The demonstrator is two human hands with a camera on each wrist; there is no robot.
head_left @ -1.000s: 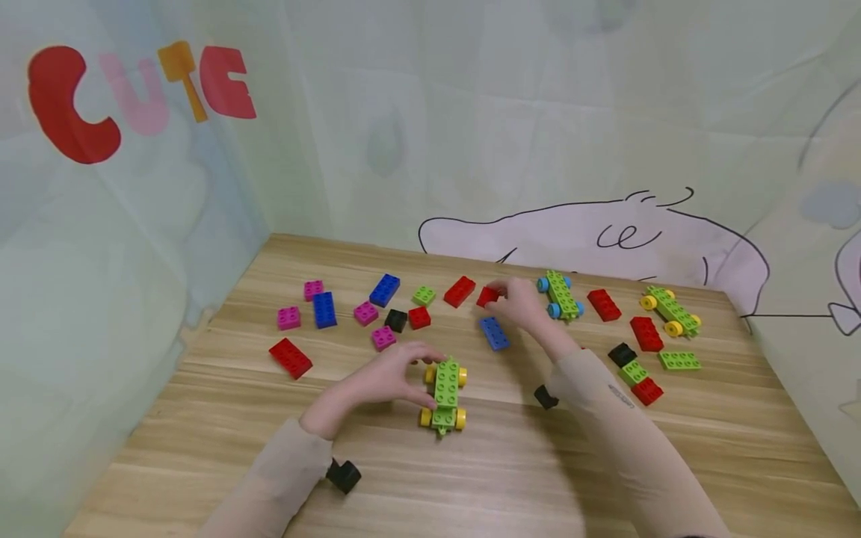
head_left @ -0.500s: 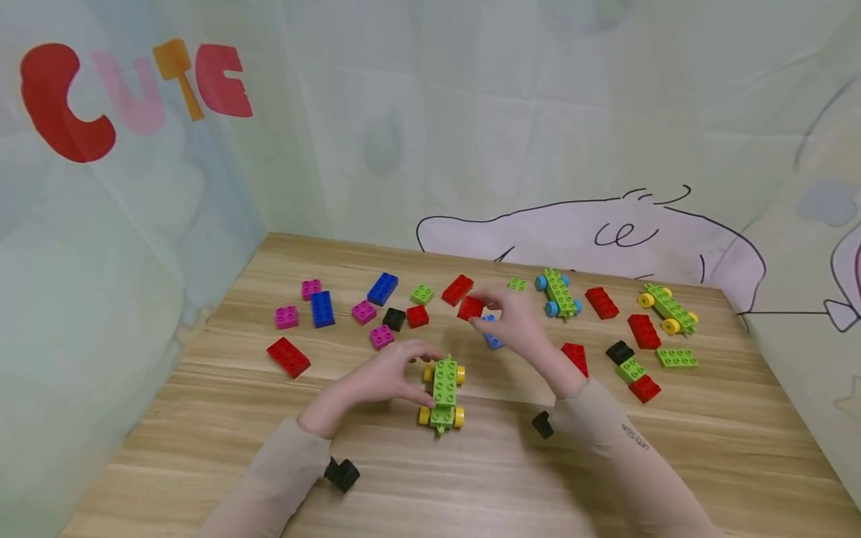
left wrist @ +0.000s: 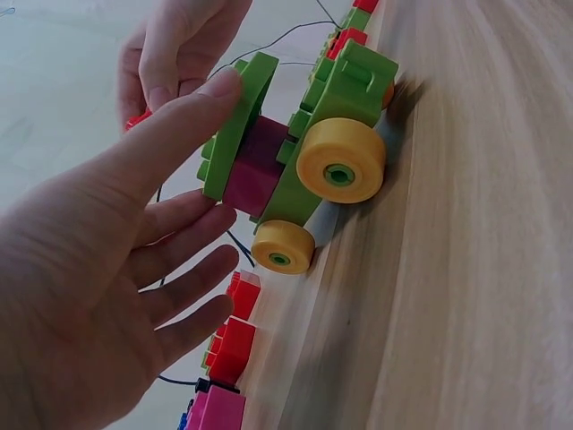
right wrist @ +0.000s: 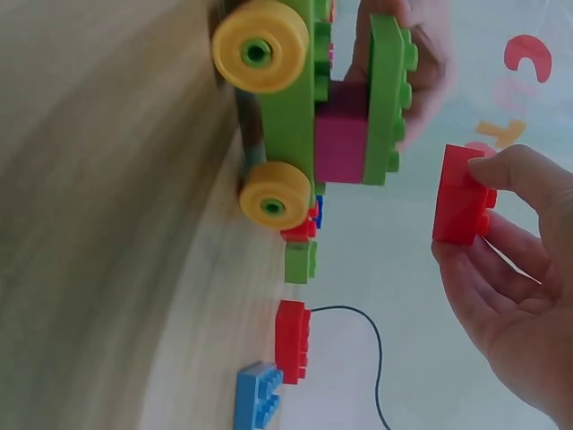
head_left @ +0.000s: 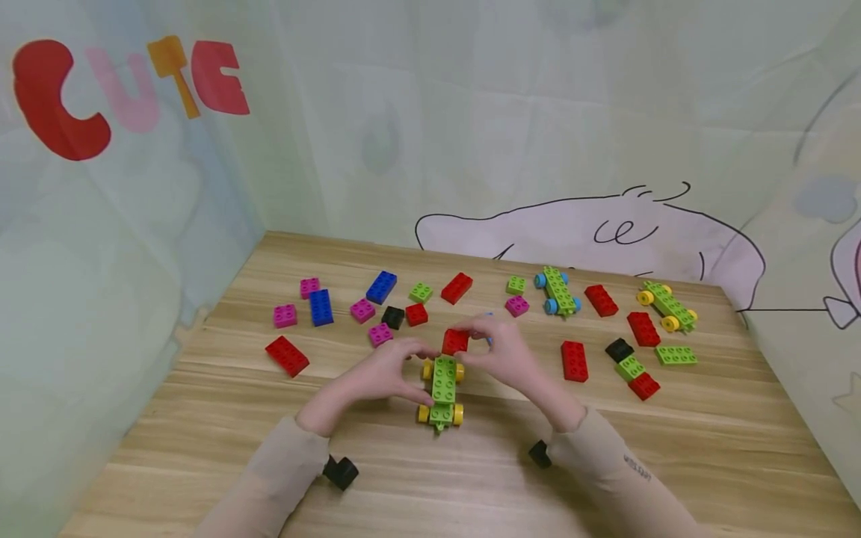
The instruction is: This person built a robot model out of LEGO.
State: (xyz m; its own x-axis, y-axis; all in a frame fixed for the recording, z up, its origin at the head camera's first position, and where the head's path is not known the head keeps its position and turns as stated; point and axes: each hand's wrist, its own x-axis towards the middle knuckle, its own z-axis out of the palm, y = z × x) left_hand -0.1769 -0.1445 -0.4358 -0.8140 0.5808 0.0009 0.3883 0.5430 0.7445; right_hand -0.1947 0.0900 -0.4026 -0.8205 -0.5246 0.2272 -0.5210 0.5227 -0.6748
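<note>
The person's left hand (head_left: 380, 373) reaches in from the left side of the green toy car (head_left: 444, 381) and grips its raised green plate (left wrist: 240, 125), thumb towards one end and index finger towards the other. Under that plate, just beyond the left fingertips, sits a magenta brick (left wrist: 255, 170), and below it the base stands on yellow wheels (left wrist: 340, 161) on the wooden table (head_left: 397, 493).

The right hand (head_left: 504, 357) pinches a small red brick (head_left: 455, 341) between thumb and fingers. It holds this brick off the table near the car's far end, between the two hands; the right wrist view shows a gap between brick and plate. The hands are apart, though close.

A blue brick (right wrist: 255, 399) lies beyond the right hand, partly hidden by it in the head view. Farther past that hand lie a pink brick (head_left: 517, 305) and a blue-wheeled base (head_left: 557, 291); to its right is a long red brick (head_left: 575, 361). Just beyond the left hand lies a black brick (head_left: 393, 317).
</note>
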